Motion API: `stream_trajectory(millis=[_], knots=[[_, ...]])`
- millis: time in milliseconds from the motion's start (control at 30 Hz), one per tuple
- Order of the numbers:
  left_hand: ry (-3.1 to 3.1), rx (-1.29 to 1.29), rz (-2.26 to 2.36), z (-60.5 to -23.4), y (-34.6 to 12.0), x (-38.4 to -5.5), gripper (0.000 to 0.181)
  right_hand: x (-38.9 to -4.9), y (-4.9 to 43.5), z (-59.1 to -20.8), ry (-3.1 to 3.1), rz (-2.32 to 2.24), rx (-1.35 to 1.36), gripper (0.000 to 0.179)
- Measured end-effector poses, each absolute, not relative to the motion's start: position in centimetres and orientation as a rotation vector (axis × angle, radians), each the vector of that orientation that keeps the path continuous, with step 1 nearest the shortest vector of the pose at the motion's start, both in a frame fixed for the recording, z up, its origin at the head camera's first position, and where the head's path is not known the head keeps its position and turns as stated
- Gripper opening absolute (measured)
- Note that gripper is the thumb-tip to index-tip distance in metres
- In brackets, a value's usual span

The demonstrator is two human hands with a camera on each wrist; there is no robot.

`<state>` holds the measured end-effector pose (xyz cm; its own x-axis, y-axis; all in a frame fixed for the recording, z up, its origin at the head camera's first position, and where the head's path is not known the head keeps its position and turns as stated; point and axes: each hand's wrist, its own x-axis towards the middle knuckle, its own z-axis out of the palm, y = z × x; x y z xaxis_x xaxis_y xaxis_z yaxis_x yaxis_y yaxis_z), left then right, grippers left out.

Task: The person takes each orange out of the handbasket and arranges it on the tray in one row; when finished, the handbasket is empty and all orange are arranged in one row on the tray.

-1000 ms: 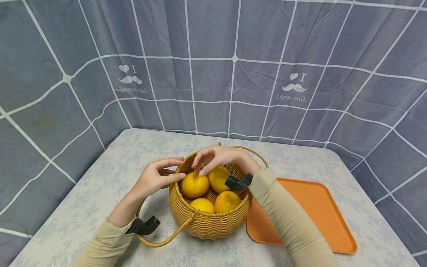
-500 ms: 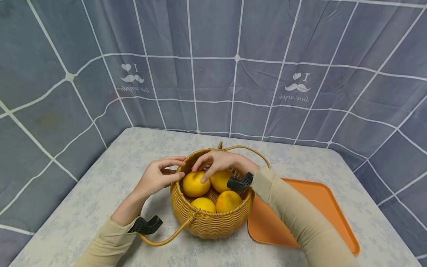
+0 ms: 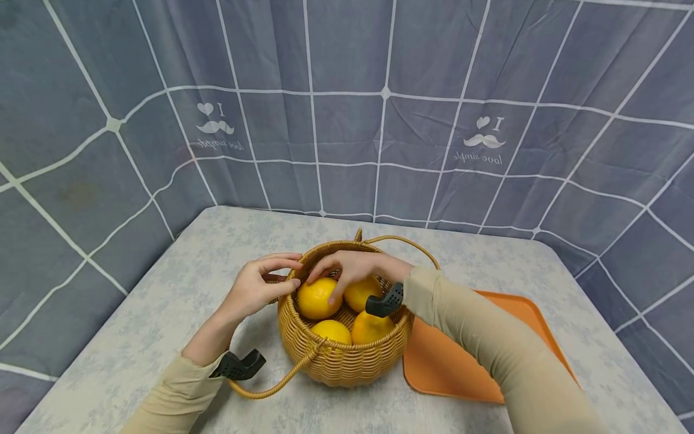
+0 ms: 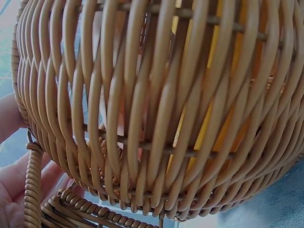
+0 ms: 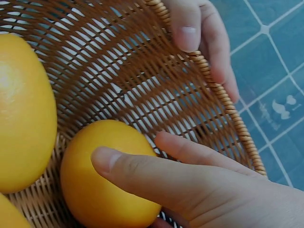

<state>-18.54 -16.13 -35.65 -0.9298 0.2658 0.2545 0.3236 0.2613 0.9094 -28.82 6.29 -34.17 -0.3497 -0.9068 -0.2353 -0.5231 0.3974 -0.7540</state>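
Note:
A round woven wicker basket [image 3: 349,366] holds several yellow oranges. My left hand [image 3: 252,289] grips its left rim, thumb over the edge and fingers outside, as the right wrist view shows. In the left wrist view the basket's weave [image 4: 142,95] fills the frame, with part of the left hand [image 4: 19,183] at the edge. My right hand [image 3: 355,265] reaches into the basket and grips the back-left orange [image 3: 317,301]. In the right wrist view the thumb lies across this orange [image 5: 95,190]; the other fingers curve round its far side, partly hidden.
Beside that orange sit the back-right orange [image 3: 362,294], the front-right orange [image 3: 373,327] and the front-left orange [image 3: 332,331]. An orange tray [image 3: 450,364] lies right of the basket under my right forearm. One basket handle [image 3: 271,389] hangs out front-left, another [image 3: 412,242] behind.
My right hand has lowered into the basket, and its thumb and fingers have closed round the back-left orange. The left hand stays at the rim. The view has shifted slightly.

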Motion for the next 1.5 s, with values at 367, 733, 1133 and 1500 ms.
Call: stream_trajectory(millis=[367, 733, 1133, 1500], knots=[[-2.455, -0.584, -1.786, -35.7, -16.0, -18.4, 0.029, -28.3, 6.0, -34.3, 2.049, -0.588, -1.255, 0.071], [-2.449, -0.582, -1.750, -36.0, -16.1, -18.4, 0.029, -27.8, 5.6, -34.0, 2.144, -0.503, -1.283, 0.059], [-2.426, -0.615, -1.702, -36.2, -16.0, -18.4, 0.025, -27.7, 6.7, -32.9, 2.100, -0.627, -1.256, 0.061], [-2.421, -0.594, -1.692, -36.1, -15.9, -18.4, 0.024, -26.5, 9.0, -30.6, 2.119, -0.758, -1.213, 0.059]])
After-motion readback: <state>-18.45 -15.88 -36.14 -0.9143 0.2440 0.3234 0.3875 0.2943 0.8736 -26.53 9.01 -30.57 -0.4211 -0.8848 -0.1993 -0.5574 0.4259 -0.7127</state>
